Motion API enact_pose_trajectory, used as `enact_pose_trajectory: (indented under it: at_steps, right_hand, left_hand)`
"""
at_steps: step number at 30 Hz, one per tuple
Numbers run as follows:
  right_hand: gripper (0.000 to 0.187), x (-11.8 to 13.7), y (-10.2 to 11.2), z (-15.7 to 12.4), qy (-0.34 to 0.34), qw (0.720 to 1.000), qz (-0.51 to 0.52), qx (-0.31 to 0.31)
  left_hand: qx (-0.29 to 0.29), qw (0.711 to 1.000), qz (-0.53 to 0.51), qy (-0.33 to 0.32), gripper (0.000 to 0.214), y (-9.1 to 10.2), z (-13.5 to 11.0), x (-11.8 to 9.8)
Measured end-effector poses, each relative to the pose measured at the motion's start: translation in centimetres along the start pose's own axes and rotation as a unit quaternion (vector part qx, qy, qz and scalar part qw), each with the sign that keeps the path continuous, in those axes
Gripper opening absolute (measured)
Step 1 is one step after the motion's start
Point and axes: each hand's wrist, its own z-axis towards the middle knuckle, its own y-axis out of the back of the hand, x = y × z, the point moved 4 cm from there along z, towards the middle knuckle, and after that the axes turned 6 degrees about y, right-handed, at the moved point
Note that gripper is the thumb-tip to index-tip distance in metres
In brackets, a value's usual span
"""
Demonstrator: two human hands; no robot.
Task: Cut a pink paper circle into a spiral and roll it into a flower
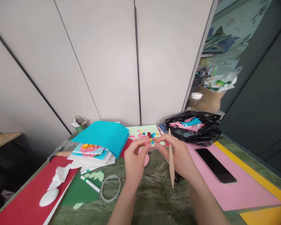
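Observation:
My left hand (135,159) is closed in a pinch over the middle of the table, its thumb and forefinger together. Whatever is between those fingertips is too small to make out. My right hand (179,153) faces it with bent fingers, its fingertips close to the left ones. A thin, flat wooden stick (171,162) with a pointed lower end is tucked in my right hand and hangs downward. Just beyond the fingertips lies a pale green sheet (131,128) with small pink, dark red, blue and yellow pieces (143,135). A pink round piece (145,158) shows partly behind my left hand.
Blue card (100,134) covers papers at left, near a white marker (91,183), a clear ring (110,188) and red paper (25,200). At right are a black plastic bag (208,131) of scraps and a phone (215,165) on pink paper (236,197). Cabinet doors (107,62) stand behind.

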Motion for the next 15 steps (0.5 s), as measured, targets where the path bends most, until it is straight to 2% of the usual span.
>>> enact_pose_trajectory:
  at_steps: [3, 9, 15]
  right_hand:
    - [0.010, -0.04, -0.03, 0.05, 0.001, 1.000, -0.001, -0.001]
    - [0.010, -0.24, -0.04, -0.07, -0.006, 1.000, 0.000, 0.002]
    - [0.011, -0.09, 0.10, -0.15, -0.004, 1.000, -0.005, 0.002]
  left_hand:
    - [0.013, 1.000, 0.005, -0.006, 0.012, 0.03, 0.05, 0.20]
    - [0.012, 0.999, 0.028, 0.038, 0.020, 0.08, -0.11, 0.57]
    - [0.017, 0.998, 0.047, 0.025, 0.022, -0.09, -0.12, 0.06]
